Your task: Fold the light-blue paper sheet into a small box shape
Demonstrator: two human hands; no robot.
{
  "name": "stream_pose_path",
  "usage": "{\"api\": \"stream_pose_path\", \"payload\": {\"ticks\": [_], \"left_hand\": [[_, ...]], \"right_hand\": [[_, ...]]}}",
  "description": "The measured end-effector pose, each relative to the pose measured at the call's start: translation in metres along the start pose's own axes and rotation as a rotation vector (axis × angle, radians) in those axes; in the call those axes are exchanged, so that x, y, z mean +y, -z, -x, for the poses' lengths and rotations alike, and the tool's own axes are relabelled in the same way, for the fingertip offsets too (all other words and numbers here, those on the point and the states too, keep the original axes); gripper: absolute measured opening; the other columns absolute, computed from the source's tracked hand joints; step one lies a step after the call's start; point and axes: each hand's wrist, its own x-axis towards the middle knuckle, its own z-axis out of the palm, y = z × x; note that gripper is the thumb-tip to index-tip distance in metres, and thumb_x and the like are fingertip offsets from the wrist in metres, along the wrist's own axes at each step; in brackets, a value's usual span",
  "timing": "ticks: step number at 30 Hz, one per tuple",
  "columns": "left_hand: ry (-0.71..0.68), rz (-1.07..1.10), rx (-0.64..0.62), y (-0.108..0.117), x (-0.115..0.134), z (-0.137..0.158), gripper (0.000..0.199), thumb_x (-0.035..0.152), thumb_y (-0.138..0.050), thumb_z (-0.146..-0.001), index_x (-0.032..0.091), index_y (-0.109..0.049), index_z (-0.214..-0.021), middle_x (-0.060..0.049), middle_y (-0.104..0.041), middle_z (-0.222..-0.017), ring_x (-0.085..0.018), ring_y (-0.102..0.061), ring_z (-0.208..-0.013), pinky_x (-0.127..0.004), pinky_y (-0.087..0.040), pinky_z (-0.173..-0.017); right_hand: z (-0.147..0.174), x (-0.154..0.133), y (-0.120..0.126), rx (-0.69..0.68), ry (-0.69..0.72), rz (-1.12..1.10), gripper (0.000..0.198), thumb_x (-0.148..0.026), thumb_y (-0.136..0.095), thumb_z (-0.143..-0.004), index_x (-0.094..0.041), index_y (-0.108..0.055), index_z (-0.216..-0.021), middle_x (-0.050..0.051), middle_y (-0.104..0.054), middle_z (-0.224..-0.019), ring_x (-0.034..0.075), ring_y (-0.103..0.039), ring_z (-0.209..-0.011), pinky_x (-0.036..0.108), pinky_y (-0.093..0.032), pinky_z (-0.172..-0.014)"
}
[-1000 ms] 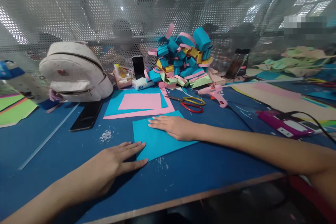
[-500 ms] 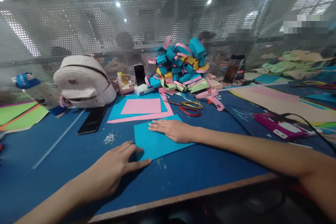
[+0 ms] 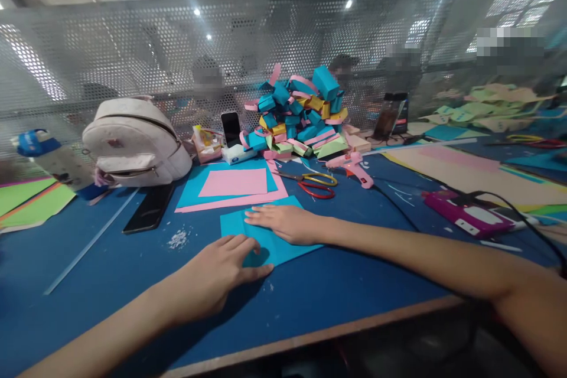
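Observation:
A sheet of blue paper (image 3: 296,248) lies on the blue table in front of me. Across its upper part my right hand (image 3: 283,223) rests flat, fingers stretched out together to the left. My left hand (image 3: 225,266) is over the sheet's lower left part, fingers apart and bent, the thumb along the near edge; nothing shows in its grasp. Just beyond the sheet lie stacked pink paper (image 3: 234,182) and more blue paper (image 3: 188,189). Scissors (image 3: 310,180) with one yellow and one red handle lie past my right hand, beside a pink glue gun (image 3: 352,166).
At the back rises a heap of folded paper pieces (image 3: 301,115) in blue, pink and yellow. A white backpack (image 3: 137,142), a black phone (image 3: 150,209) and a bottle (image 3: 57,159) are on the left. To the right sits a purple power strip (image 3: 469,215) with a cable.
My left hand has slid to the right along the near edge, further over the blue paper. My right hand stays flat on the sheet. The view has shifted slightly.

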Motion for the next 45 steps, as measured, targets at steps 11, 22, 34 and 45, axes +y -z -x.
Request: {"api": "stream_pose_path", "payload": {"ticks": [11,22,34,45], "left_hand": [[-0.058,-0.049,-0.004,0.01,0.009,-0.039,0.079,0.003,-0.055,-0.071,0.029,-0.04,-0.144,-0.011,-0.054,-0.113,-0.029,-0.055,-0.103,-0.043,-0.049,-0.085],[-0.085,-0.036,-0.077,0.012,0.012,-0.075,0.082,0.01,-0.058,-0.07,0.025,-0.036,-0.147,-0.01,-0.069,-0.097,-0.029,-0.064,-0.088,-0.039,-0.049,-0.075],[-0.093,-0.118,-0.097,0.018,0.024,-0.109,0.082,0.012,-0.058,-0.071,0.026,-0.034,-0.148,-0.009,-0.073,-0.106,-0.026,-0.068,-0.086,-0.035,-0.047,-0.075],[-0.09,-0.053,-0.013,0.007,0.022,-0.11,0.082,0.015,-0.059,-0.072,0.028,-0.034,-0.148,-0.011,-0.067,-0.12,-0.031,-0.066,-0.095,-0.042,-0.046,-0.079]], "right_hand": [[-0.001,0.003,-0.004,0.062,0.005,-0.028,0.05,-0.014,-0.043,-0.094,-0.012,-0.041,-0.144,0.012,-0.041,-0.149,0.021,-0.031,-0.141,0.042,-0.03,-0.116],[-0.002,0.001,0.0,0.047,-0.034,-0.044,0.049,-0.01,-0.041,-0.094,-0.014,-0.045,-0.142,0.009,-0.043,-0.148,0.023,-0.034,-0.14,0.042,-0.032,-0.115],[-0.001,0.005,0.005,0.009,-0.095,-0.145,0.057,-0.017,-0.048,-0.097,-0.045,-0.035,-0.145,-0.011,-0.035,-0.151,0.017,-0.027,-0.143,0.033,-0.025,-0.121],[0.001,0.002,0.007,0.025,-0.084,-0.14,0.061,-0.014,-0.047,-0.095,-0.043,-0.033,-0.147,-0.011,-0.034,-0.151,0.018,-0.029,-0.142,0.033,-0.027,-0.12]]}}
